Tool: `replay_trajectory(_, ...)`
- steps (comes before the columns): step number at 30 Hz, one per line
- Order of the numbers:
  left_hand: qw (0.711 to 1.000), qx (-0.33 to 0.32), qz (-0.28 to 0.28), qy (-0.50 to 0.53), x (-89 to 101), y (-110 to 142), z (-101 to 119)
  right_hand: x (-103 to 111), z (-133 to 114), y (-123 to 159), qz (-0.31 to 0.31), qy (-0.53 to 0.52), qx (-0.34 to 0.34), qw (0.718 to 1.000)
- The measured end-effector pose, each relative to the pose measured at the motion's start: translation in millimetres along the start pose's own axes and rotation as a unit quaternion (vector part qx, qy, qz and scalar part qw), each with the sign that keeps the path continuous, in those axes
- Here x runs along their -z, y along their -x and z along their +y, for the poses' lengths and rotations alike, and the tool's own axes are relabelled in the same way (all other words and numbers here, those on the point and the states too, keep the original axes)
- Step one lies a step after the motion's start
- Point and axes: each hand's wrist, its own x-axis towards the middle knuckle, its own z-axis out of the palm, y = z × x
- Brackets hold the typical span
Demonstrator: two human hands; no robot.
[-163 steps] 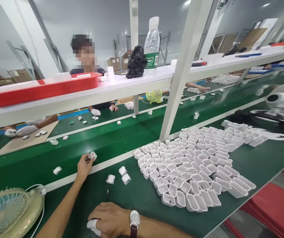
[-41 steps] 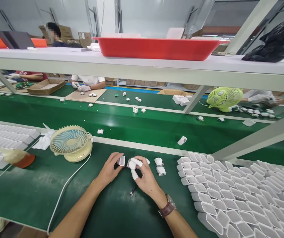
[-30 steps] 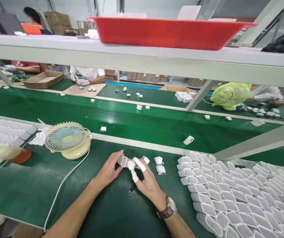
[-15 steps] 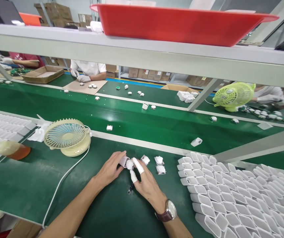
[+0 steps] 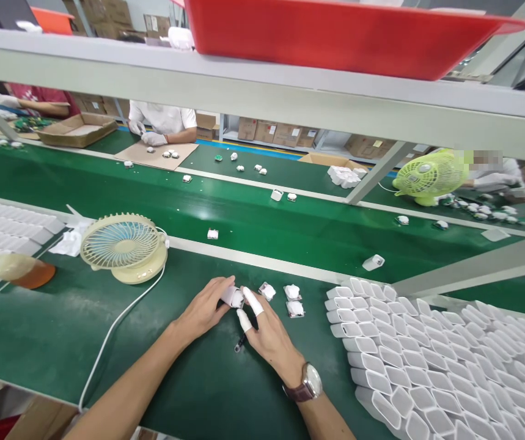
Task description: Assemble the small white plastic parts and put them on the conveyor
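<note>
Left grip holds casing; right grip at white piece.

Your bench is dark green; the belt beyond it is a brighter green with a white strip along its edge. The cup you hold is white, matching the massed cups and your finger covers. Your watch has a brown strap and pale dial. You face a cream fan showing blue between its ribs, a lime-green fan and a red tray.
</note>
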Motion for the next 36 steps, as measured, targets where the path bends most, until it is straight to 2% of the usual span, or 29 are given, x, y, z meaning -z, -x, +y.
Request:
replay_trajectory(5, 0.996, 0.057, -0.036, 0.062, -0.7, 1.9, 7.4, 4.4, 3.3, -4.1, 0.004, -0.04, -0.004, 0.999)
replay_trajectory(8, 0.989, 0.1, -0.052, 0.095, -0.6, 2.6, 11.7, 6.1, 6.5, -5.3, -0.016, -0.08, -0.016, 0.997)
replay_trajectory(12, 0.986, 0.113, -0.048, 0.112, 0.2, 2.6, 13.3, 4.5, 9.9, -4.8, -0.002, -0.12, -0.044, 0.992)
replay_trajectory(15, 0.987, 0.118, -0.046, 0.101, 0.5, 3.3, 12.3, 2.8, 10.4, -4.5, 0.007, -0.123, -0.038, 0.992)
replay_trajectory(17, 0.99, 0.1, -0.036, 0.09, -0.1, 3.7, 11.5, 2.1, 9.6, -4.5, 0.001, -0.122, -0.02, 0.992)
replay_trajectory(22, 0.999, -0.027, 0.007, 0.041, -1.6, 2.6, 11.2, 1.2, 8.2, -3.7, 0.019, -0.131, 0.004, 0.991)
replay_trajectory(24, 0.998, -0.056, 0.014, 0.012, -1.3, 1.8, 11.4, 1.2, 8.7, -2.6, 0.027, -0.128, 0.011, 0.991)
replay_trajectory(36, 0.994, -0.098, 0.052, -0.017, 1.5, 1.6, 13.6, -1.2, 14.5, 2.7, 0.018, -0.087, 0.06, 0.994)
